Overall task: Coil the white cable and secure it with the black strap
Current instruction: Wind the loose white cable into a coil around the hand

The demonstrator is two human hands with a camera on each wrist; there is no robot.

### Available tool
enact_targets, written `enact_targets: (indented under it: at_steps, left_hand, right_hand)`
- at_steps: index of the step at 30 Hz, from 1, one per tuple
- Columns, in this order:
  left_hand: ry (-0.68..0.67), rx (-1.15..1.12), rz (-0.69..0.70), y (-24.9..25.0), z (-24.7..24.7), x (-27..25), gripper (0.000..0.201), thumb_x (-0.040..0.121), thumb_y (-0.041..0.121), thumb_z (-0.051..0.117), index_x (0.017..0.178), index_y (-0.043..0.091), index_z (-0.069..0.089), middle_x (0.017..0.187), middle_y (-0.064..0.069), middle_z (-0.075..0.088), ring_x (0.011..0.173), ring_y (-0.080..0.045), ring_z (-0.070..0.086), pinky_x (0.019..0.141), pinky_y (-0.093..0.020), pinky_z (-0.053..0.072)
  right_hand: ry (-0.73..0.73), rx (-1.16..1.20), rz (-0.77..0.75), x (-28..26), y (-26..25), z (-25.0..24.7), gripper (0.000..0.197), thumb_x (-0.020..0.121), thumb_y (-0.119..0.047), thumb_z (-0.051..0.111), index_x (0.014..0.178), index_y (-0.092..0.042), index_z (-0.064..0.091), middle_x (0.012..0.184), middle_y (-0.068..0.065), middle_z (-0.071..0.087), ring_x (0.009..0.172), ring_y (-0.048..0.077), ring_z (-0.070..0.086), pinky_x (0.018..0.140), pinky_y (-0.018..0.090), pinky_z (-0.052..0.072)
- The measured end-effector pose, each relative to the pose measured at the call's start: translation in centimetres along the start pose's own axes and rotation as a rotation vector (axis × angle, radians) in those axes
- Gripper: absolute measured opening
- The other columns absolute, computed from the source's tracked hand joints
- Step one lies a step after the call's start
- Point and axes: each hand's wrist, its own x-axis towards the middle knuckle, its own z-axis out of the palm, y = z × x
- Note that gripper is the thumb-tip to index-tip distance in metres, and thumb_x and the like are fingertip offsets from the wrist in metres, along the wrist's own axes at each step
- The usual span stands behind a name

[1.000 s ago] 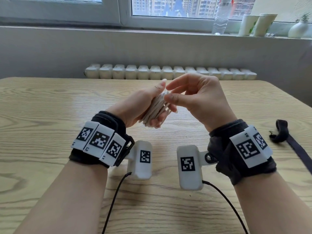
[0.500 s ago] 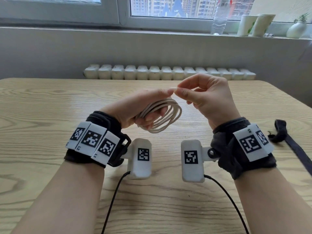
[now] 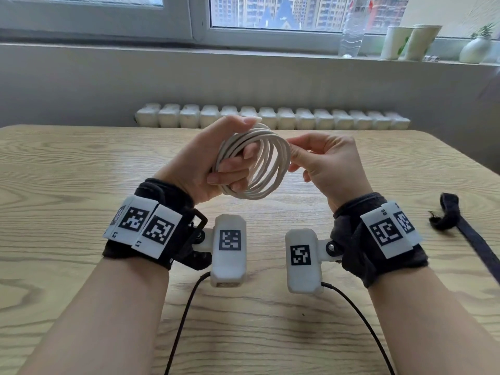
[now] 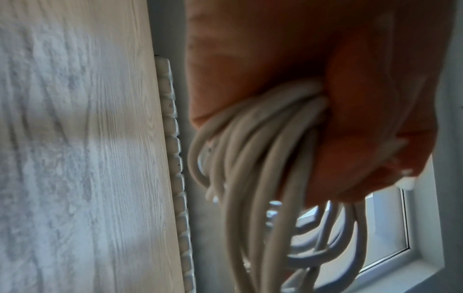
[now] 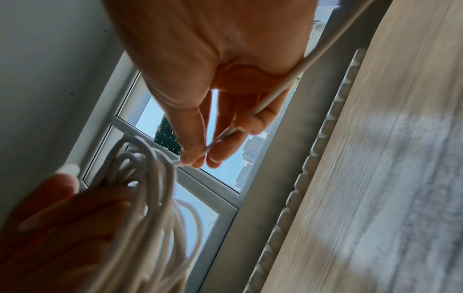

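Observation:
The white cable (image 3: 266, 169) is wound into several round loops, held up above the wooden table (image 3: 67, 163). My left hand (image 3: 216, 161) grips one side of the coil, fingers curled through the loops; the coil (image 4: 250, 178) hangs out of that fist in the left wrist view. My right hand (image 3: 311, 158) pinches the coil's right edge between thumb and fingertips, and a strand of cable (image 5: 275, 91) runs through its fingers in the right wrist view. The black strap (image 3: 457, 220) lies flat on the table at the far right, untouched.
Wrist cameras with black leads hang below both wrists. A white ribbed radiator (image 3: 270, 116) runs behind the table's far edge. A bottle (image 3: 353, 31), paper cups (image 3: 411, 40) and a small vase (image 3: 476, 48) stand on the windowsill.
The coil has opened from a flattened bundle into wide round loops. My left hand rose and turned it toward the camera; my right hand shifted from the top to the right edge.

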Motion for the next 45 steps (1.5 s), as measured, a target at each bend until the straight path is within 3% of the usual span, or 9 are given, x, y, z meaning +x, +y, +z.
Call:
enact_targets:
  at_steps: [5, 8, 14, 19, 24, 30, 36, 41, 45]
  left_hand:
    - [-0.021, -0.146, 0.099, 0.1, 0.1, 0.0, 0.031, 0.089, 0.022, 0.033, 0.082, 0.002, 0.056, 0.04, 0.007, 0.042, 0.025, 0.0, 0.033, 0.04, -0.019, 0.043]
    - [-0.022, -0.268, 0.146, 0.0, 0.2, 0.0, 0.032, 0.087, 0.024, 0.037, 0.097, -0.001, 0.054, 0.05, 0.003, 0.049, 0.034, -0.002, 0.042, 0.056, -0.021, 0.051]
    - [0.062, -0.41, 0.233, 0.3, 0.7, -0.1, 0.052, 0.083, 0.03, 0.046, 0.12, -0.006, 0.048, 0.099, -0.014, 0.067, 0.063, -0.012, 0.063, 0.084, -0.03, 0.052]
    - [0.157, -0.413, 0.249, 0.4, 0.9, -0.2, 0.066, 0.091, 0.032, 0.041, 0.141, -0.008, 0.026, 0.139, -0.022, 0.049, 0.098, -0.028, 0.066, 0.096, -0.039, 0.048]
    - [0.28, -0.333, 0.219, 0.3, 0.9, 0.0, 0.067, 0.092, 0.039, 0.042, 0.14, -0.005, 0.026, 0.137, -0.019, 0.051, 0.116, -0.034, 0.06, 0.102, -0.045, 0.044]
    - [0.4, -0.199, 0.17, 0.2, 0.4, 0.2, 0.082, 0.085, 0.048, 0.047, 0.149, 0.004, 0.018, 0.138, -0.013, 0.05, 0.122, -0.025, 0.056, 0.104, -0.042, 0.042]
    - [0.477, 0.088, 0.066, -0.1, 0.1, 0.4, 0.081, 0.089, 0.06, 0.036, 0.151, 0.014, 0.015, 0.132, -0.007, 0.057, 0.118, -0.019, 0.058, 0.097, -0.036, 0.045]
    - [0.427, 0.235, -0.052, -0.9, -0.2, 0.7, 0.088, 0.084, 0.07, 0.031, 0.145, 0.006, 0.028, 0.123, -0.013, 0.063, 0.107, -0.021, 0.066, 0.097, -0.04, 0.046]
    - [0.383, 0.37, -0.141, -0.9, 0.5, 0.5, 0.088, 0.086, 0.07, 0.021, 0.143, 0.003, 0.03, 0.101, -0.013, 0.069, 0.088, -0.017, 0.07, 0.071, -0.026, 0.054]
  right_hand:
    - [-0.031, -0.053, -0.008, -0.1, 0.2, 0.4, 0.012, 0.082, -0.008, 0.071, 0.072, -0.016, 0.071, 0.048, -0.013, 0.063, 0.043, 0.001, 0.053, 0.042, 0.011, 0.037]
    - [-0.09, -0.132, 0.013, -0.2, 0.3, 0.8, 0.009, 0.085, -0.011, 0.068, 0.078, -0.012, 0.074, 0.042, -0.012, 0.058, 0.034, 0.002, 0.045, 0.039, 0.007, 0.033]
    - [-0.235, -0.224, 0.104, -0.5, 0.4, 1.2, 0.009, 0.087, -0.014, 0.065, 0.09, -0.015, 0.074, 0.071, -0.001, 0.071, 0.04, 0.0, 0.045, 0.045, 0.014, 0.042]
    - [-0.29, -0.255, 0.096, -0.7, 0.1, 1.4, 0.014, 0.087, -0.017, 0.066, 0.099, -0.016, 0.074, 0.065, -0.001, 0.069, 0.038, 0.001, 0.045, 0.043, 0.011, 0.037]
    - [-0.298, -0.269, 0.096, -0.8, 0.0, 1.4, 0.014, 0.086, -0.017, 0.068, 0.097, -0.015, 0.076, 0.061, -0.002, 0.067, 0.038, 0.001, 0.044, 0.043, 0.01, 0.035]
    - [-0.334, -0.308, 0.077, -1.0, -0.4, 1.4, 0.012, 0.082, -0.015, 0.072, 0.092, -0.012, 0.077, 0.063, 0.001, 0.068, 0.042, -0.004, 0.051, 0.045, 0.007, 0.037]
    - [-0.321, -0.341, 0.036, -0.9, -0.8, 0.9, 0.008, 0.076, -0.014, 0.077, 0.085, -0.013, 0.077, 0.063, -0.005, 0.07, 0.054, -0.004, 0.06, 0.053, 0.006, 0.042]
    - [-0.245, -0.227, -0.035, -0.8, -1.7, 0.1, 0.011, 0.073, -0.002, 0.078, 0.083, -0.003, 0.076, 0.059, -0.016, 0.067, 0.056, -0.013, 0.059, 0.056, 0.004, 0.043]
    - [-0.167, -0.193, -0.073, -0.6, -1.8, -0.4, 0.01, 0.07, -0.005, 0.08, 0.078, -0.008, 0.075, 0.066, -0.005, 0.072, 0.061, 0.002, 0.066, 0.061, 0.018, 0.054]
